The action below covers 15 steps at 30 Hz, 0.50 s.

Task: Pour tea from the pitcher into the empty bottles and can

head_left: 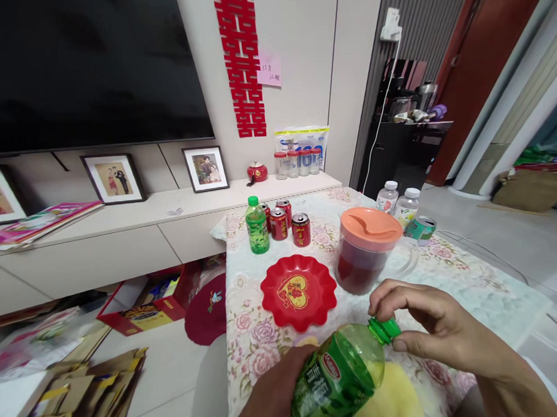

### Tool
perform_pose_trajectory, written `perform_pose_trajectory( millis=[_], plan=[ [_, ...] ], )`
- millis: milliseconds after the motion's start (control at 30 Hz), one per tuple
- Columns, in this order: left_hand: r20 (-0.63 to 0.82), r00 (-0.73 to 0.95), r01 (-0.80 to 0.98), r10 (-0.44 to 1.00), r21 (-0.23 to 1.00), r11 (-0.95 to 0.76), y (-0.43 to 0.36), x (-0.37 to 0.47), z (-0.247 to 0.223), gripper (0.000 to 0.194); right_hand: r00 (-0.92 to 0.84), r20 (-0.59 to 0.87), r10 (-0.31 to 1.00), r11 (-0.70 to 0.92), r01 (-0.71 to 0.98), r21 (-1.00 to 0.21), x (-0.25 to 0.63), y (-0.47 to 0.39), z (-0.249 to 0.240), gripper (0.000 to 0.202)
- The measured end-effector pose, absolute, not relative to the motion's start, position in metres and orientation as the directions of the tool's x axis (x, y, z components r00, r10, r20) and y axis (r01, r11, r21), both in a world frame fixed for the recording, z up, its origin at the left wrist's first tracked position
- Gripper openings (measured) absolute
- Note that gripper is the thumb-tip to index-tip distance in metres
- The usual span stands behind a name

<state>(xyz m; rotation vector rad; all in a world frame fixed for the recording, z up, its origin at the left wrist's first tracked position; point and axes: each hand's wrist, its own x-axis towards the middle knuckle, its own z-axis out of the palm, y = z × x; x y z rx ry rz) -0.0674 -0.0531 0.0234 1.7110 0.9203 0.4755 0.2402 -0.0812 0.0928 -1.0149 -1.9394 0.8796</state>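
A large green-labelled drink bottle [336, 375] lies tilted in my left hand [282, 384], its neck pointing up and to the right. Fingers of my left hand wrap around its far side and are partly hidden. At the neck, my right hand [422, 325] pinches the green bottle cap [384, 330] between thumb and fingers. Whether the cap is loose from the neck I cannot tell. Just beyond the bottle is a red scalloped plate [274, 297] with a gold heart design. A pitcher [357, 263] of dark red liquid with an orange lid stands behind my right hand.
On the flowered tablecloth [248, 336] stand a smaller green bottle [258, 228], several red cans [301, 230], two clear bottles [407, 207] and a green can [421, 229]. A yellow cloth-like thing [389, 403] lies under the large bottle. A maroon stool [207, 313] is at left.
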Motion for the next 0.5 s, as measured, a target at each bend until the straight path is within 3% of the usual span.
perform_pose_trajectory(
  millis=[167,300,400,500],
  plan=[
    [-0.124,0.677,0.277,0.726,0.956,-0.094,-0.054,-0.071,0.031,0.068,-0.342,0.345,0.874,0.463,0.368,-0.807,0.245,-0.083,0.090,0.035],
    [-0.112,0.580,0.256,0.807,0.965,-0.050,-0.055,-0.072,0.038,0.069,-0.259,0.319,0.912,0.398,0.361,-0.843,0.252,-0.084,0.088,0.027],
    [-0.143,0.492,0.211,0.859,0.977,0.041,-0.056,-0.071,0.038,0.075,-0.229,0.120,0.966,0.223,0.504,-0.834,0.254,-0.080,0.084,0.019],
    [-0.119,0.347,0.083,0.930,0.992,0.096,-0.055,-0.069,0.035,0.070,-0.183,-0.112,0.977,0.056,0.721,-0.691,0.249,-0.070,0.071,0.018]
  ],
)
